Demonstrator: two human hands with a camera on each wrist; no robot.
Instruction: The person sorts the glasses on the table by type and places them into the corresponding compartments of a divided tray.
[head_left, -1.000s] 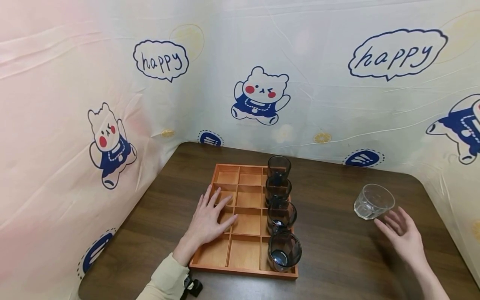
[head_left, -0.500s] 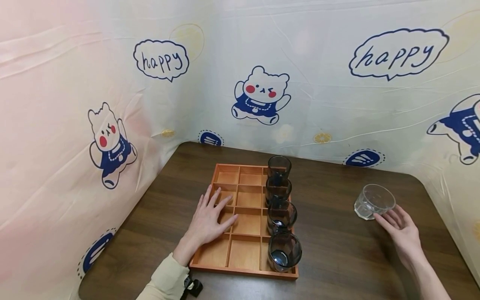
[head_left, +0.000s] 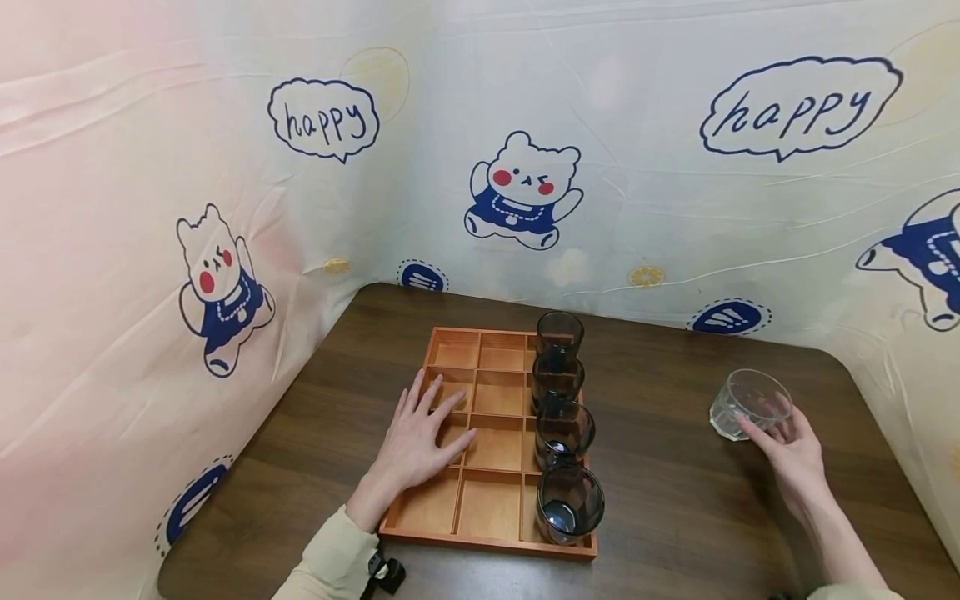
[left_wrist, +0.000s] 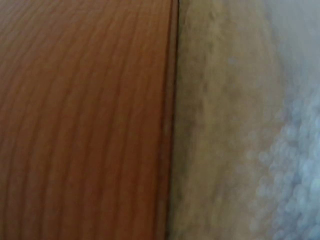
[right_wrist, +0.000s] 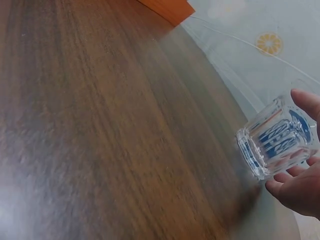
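Observation:
A clear glass tumbler (head_left: 729,410) stands upright on the right part of the table. My right hand (head_left: 797,457) holds it from the right, thumb on the near side and fingers round the far side. In the right wrist view the thumb and fingers lie on opposite sides of the tumbler (right_wrist: 275,142). My left hand (head_left: 414,443) rests with spread fingers on the left side of a divided wooden tray (head_left: 489,493). Several dark glass tumblers (head_left: 568,504) stand in a line along the tray's right column. Only blurred wood (left_wrist: 85,120) fills most of the left wrist view.
The dark brown table (head_left: 660,500) carries everything. Between the tray and the clear tumbler lies a stretch of bare tabletop. A printed cloth (head_left: 637,200) hangs behind and to the sides. A small black object (head_left: 390,575) sits by the left cuff.
My right hand has moved left and closed round the clear tumbler, its thumb now against the near side. The left hand and the dark tumblers have stayed where they were.

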